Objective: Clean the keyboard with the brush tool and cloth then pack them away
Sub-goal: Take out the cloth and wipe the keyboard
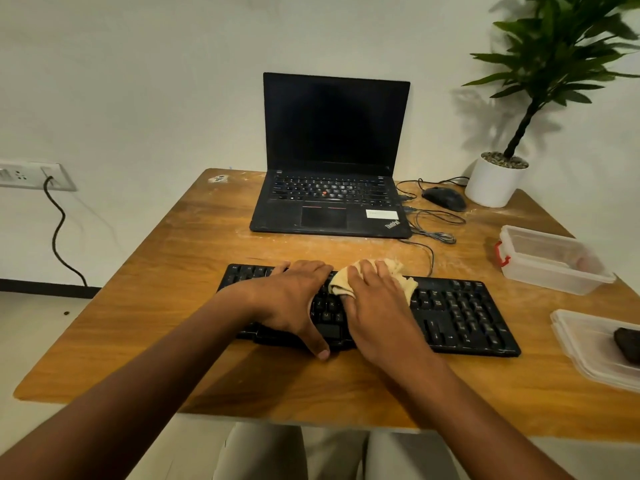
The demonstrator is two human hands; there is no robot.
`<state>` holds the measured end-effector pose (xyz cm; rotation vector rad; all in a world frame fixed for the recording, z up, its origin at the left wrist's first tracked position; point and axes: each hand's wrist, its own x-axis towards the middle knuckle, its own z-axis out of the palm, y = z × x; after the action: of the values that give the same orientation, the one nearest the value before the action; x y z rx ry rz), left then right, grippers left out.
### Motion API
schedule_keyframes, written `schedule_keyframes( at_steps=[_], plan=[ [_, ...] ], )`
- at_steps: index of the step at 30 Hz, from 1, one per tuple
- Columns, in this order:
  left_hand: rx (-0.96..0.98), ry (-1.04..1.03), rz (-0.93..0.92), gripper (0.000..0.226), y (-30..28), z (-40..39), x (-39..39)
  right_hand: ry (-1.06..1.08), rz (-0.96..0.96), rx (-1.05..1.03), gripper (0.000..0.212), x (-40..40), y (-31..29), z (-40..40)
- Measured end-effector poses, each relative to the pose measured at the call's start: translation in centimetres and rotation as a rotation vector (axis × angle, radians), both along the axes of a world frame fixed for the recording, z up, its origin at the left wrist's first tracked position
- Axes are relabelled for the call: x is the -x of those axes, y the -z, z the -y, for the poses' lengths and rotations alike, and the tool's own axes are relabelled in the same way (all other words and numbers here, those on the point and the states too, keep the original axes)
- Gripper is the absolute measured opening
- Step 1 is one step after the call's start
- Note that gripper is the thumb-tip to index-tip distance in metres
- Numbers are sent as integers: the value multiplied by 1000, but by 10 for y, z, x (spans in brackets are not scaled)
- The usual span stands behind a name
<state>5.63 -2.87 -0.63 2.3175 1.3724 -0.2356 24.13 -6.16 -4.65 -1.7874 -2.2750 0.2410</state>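
Observation:
A black keyboard (460, 313) lies across the near middle of the wooden table (180, 258). My left hand (294, 303) rests flat on its left half, thumb at the front edge. My right hand (377, 306) presses a crumpled beige cloth (405, 277) onto the keys near the middle, fingers curled over the cloth. A dark object (628, 344), possibly the brush tool, lies on a clear lid (588, 348) at the right edge, partly cut off.
An open black laptop (332, 202) stands behind the keyboard. A wired mouse (445, 198) and its cables lie to its right, beside a white plant pot (495, 183). A clear plastic box (550, 261) with a red clasp sits at the right.

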Motion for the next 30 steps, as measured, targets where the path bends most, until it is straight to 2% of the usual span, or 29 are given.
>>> schedule_keyframes(
  at_steps=[6, 10, 15, 19, 22, 27, 30],
  plan=[
    [6, -15, 5, 143, -2, 0, 2, -169, -3, 21, 57, -14, -9, 41],
    [4, -25, -1, 144, -1, 1, 1, -86, 56, -7, 61, -42, -13, 44],
    [-5, -22, 4, 142, -6, 3, -1, 74, -64, 0, 58, -19, -11, 0],
    [-22, -16, 22, 139, -5, 3, 1, -96, -97, -21, 57, 3, -5, 14],
    [12, -24, 1, 142, -4, 3, 1, -120, -91, 4, 62, -15, -8, 36],
    [14, -37, 3, 143, -6, 3, 0, 19, -60, -8, 78, -41, -14, 21],
    [9, -38, 5, 143, -6, 3, 0, 94, -108, -42, 71, -31, -13, -2]
  ],
)
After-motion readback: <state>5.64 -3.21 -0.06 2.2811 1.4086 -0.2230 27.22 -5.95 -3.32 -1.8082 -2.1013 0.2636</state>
